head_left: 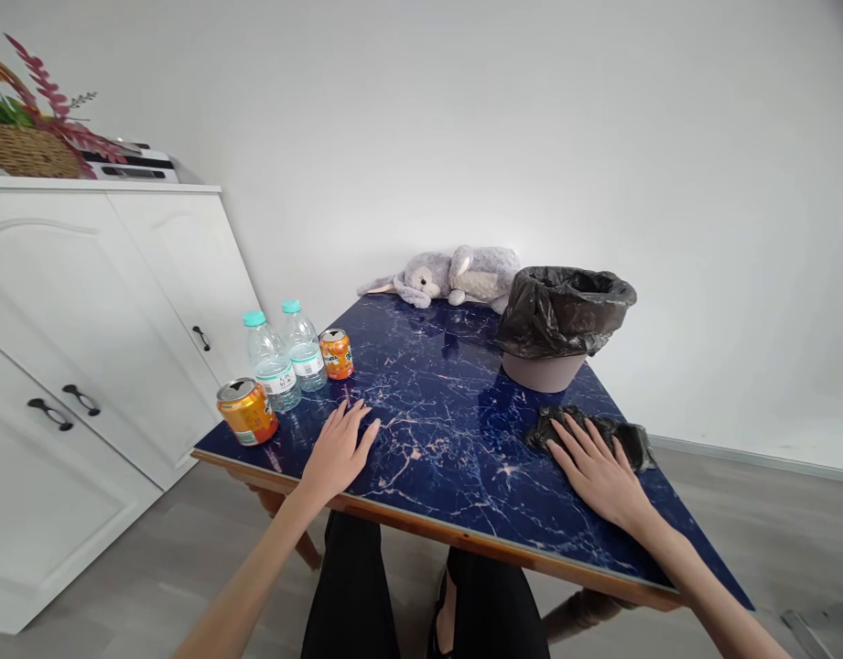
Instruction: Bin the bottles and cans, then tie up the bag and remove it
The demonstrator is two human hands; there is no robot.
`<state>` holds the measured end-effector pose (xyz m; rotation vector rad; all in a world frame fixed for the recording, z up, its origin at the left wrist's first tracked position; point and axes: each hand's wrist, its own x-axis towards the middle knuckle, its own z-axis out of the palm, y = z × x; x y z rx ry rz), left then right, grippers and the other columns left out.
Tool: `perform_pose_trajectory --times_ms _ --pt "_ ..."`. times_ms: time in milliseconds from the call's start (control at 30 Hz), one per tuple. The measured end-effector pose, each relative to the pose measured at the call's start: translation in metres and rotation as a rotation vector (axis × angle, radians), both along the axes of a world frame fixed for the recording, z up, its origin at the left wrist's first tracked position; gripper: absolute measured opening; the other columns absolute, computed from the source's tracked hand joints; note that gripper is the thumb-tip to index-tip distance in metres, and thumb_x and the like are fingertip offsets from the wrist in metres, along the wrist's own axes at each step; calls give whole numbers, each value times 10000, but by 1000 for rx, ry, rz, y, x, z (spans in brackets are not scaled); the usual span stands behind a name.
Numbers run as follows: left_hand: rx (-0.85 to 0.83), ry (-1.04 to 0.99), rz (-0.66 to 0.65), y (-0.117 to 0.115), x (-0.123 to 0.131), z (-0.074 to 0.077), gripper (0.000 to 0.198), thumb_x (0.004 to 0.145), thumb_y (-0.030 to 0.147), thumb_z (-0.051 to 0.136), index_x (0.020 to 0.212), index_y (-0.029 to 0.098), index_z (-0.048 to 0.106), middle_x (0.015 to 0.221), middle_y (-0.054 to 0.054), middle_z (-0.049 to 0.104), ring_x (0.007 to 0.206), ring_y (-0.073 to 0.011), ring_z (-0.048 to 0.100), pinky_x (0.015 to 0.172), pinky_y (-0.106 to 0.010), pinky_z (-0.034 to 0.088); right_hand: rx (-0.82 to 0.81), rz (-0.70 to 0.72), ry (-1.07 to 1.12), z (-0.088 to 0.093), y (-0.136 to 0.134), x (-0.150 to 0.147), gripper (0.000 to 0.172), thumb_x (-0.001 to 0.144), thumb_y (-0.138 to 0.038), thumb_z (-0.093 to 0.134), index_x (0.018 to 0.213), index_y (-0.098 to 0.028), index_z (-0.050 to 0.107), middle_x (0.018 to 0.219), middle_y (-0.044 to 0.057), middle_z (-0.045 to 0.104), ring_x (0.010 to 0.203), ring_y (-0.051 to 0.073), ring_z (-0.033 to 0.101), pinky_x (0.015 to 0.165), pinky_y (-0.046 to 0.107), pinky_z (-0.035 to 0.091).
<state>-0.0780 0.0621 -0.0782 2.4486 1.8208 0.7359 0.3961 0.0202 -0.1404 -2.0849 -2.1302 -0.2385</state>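
My left hand (337, 450) lies flat and open on the dark blue marble table (441, 439), fingers stretched out, holding nothing. Just left of it stands an orange drink can (247, 412). Behind that can are two clear water bottles (272, 361) with teal caps, and a second orange can (337, 353). My right hand (595, 469) rests open on the table with its fingertips on a crumpled black plastic bag (623, 437). A pink bin lined with a black bag (564, 322) stands just beyond that hand.
A grey plush rabbit (448, 275) lies at the table's far edge against the white wall. A white cabinet (84, 348) stands to the left, with a wicker basket of plants (29, 137) on top. My legs are under the table's near edge.
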Motion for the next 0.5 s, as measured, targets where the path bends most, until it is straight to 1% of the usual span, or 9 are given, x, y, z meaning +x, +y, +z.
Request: perform_pose_trajectory --times_ms 67,167,233,333,400,500 --pt "1 0 -1 -1 0 1 602 1097 598 343 1450 182 597 1620 -134 534 1582 -359 371 1289 -585 320 45 19 7 1 -4 -3 669 1103 -545 143 1703 -295 298 1766 -9 256 1646 354 174 1287 663 221" --pt "16 0 -11 0 0 1 587 1095 599 351 1449 205 602 1614 -123 543 1575 -359 384 1282 -596 329 105 62 17 6 -8 -9 662 1109 -544 135 1719 -306 233 1772 -16 235 1657 337 115 1299 663 177" --pt "25 4 -13 0 0 0 581 1094 599 354 1445 209 605 1609 -118 551 1572 -356 389 1283 -591 331 118 87 22 9 -10 -11 663 1111 -553 130 1720 -310 223 1775 -22 220 1662 320 91 1308 652 151" --pt "36 13 -7 0 0 -1 578 1095 597 357 1439 208 610 1603 -122 557 1569 -358 395 1281 -591 335 90 106 30 7 -10 -10 670 1107 -578 120 1709 -323 269 1763 -33 263 1658 291 139 1320 612 154" --pt "43 16 -9 -1 0 -1 571 1098 590 361 1438 207 612 1598 -127 561 1568 -357 398 1280 -592 337 77 114 38 1 -10 -8 686 1101 -593 101 1698 -325 308 1752 -37 292 1652 280 176 1323 589 169" --pt "57 18 -18 -5 1 -1 544 1104 568 374 1428 205 617 1587 -129 572 1567 -350 403 1275 -592 345 95 137 65 -7 -11 -6 707 1094 -599 90 1681 -314 362 1742 -31 322 1646 286 201 1320 594 177"
